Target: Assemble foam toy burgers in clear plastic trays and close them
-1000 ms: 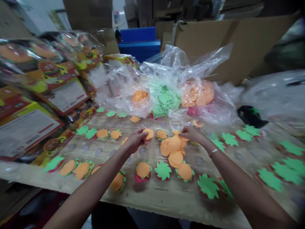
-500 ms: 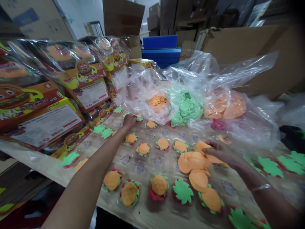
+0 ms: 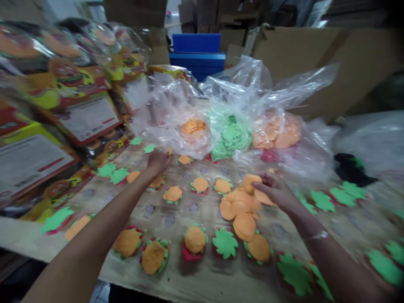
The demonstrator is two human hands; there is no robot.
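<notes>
My right hand (image 3: 275,190) pinches an orange disc (image 3: 251,182) between thumb and fingers, at the edge of a loose pile of similar discs (image 3: 238,203). My left hand (image 3: 158,162) reaches far across the table, beside a small orange-topped stack (image 3: 169,150); its fingers are blurred and partly hidden. Stacks with orange tops over green, leaf-edged pieces, such as the burger-like stack (image 3: 195,240), sit in clear plastic trays. Other spots have a green piece on top, like the green leaf shape (image 3: 225,243) over red.
Clear bags hold orange discs (image 3: 193,127), green pieces (image 3: 232,132) and peach discs (image 3: 277,131) at the back. Printed display boxes (image 3: 88,115) in film line the left side. A large cardboard carton (image 3: 315,54) and a blue bin (image 3: 197,61) stand behind.
The view has shifted right, so most things sit further left. My right hand still holds an orange disc at the pile. My left hand remains at the far row, near the orange-topped stack.
</notes>
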